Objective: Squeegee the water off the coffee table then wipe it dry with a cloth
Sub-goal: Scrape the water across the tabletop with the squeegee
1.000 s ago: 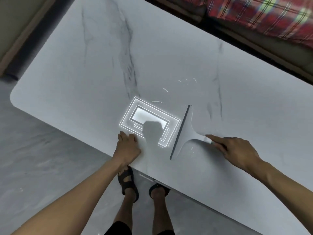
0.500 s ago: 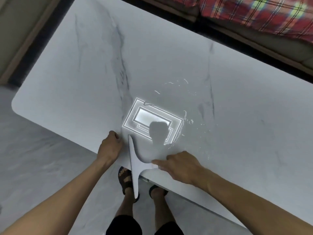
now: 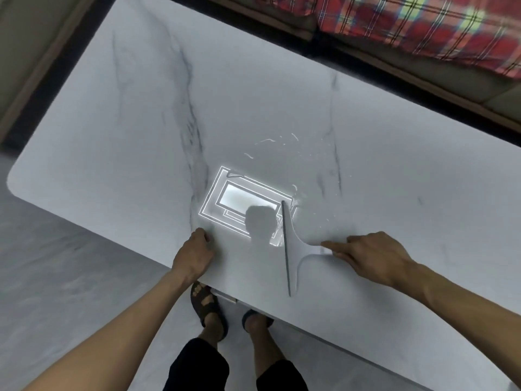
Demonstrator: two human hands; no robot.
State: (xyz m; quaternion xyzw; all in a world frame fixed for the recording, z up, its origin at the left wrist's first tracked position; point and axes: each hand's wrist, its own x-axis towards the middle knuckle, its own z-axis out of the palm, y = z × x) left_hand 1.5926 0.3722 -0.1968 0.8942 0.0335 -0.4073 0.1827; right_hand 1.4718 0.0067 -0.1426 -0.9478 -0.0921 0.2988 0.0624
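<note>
A white marble-patterned coffee table (image 3: 253, 94) fills the view. My right hand (image 3: 372, 256) grips the handle of a pale grey squeegee (image 3: 291, 249), whose long blade lies on the tabletop near the front edge, running front to back. Thin streaks and drops of water (image 3: 282, 142) glint on the surface beyond the blade. My left hand (image 3: 194, 253) rests with curled fingers on the table's front edge, left of the squeegee. No cloth is in view.
A bright reflection of a ceiling light (image 3: 245, 201) shines on the table just left of the blade. A sofa with a red plaid cover (image 3: 423, 21) stands behind the table. My sandalled feet (image 3: 208, 306) stand on the grey floor below the front edge.
The squeegee swept left to the front edge beside my left hand, then came back to the right, at the reflection's right side. My left hand stayed at the edge.
</note>
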